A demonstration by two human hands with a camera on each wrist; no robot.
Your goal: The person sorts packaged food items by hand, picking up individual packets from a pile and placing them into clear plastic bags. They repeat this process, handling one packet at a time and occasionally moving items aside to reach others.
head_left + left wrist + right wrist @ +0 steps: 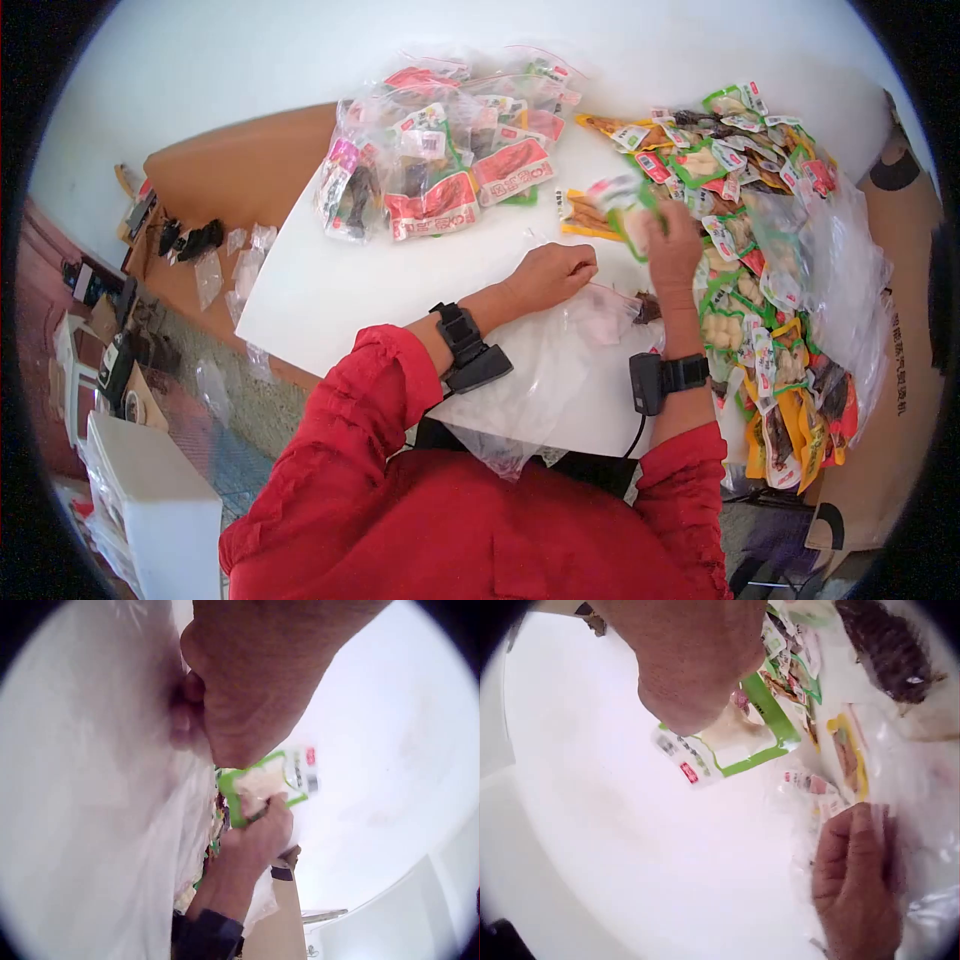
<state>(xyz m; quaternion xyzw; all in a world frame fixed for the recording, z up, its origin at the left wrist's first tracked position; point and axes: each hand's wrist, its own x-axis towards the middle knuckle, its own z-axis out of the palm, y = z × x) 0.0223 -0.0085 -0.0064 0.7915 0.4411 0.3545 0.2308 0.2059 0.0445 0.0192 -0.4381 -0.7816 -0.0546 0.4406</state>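
Observation:
My right hand (677,245) holds a green-edged food packet (761,755) with pale contents, raised over the white table (310,290); the packet is blurred in the head view. With curled fingers my left hand (552,277) grips the top edge of a clear plastic bag (510,390), which hangs over the table's near edge. Through the bag, a pink-and-white patch (600,322) shows. Close to the right forearm lies a dark brown food item (891,652). A yellow-edged packet (583,216) rests on the table beyond both hands.
A large pile of mixed food packets (730,325) covers the table's right side, with loose clear bags (830,290) over part of it. Several filled zip bags (430,190) stand at the back left. Cardboard (880,370) borders the right side.

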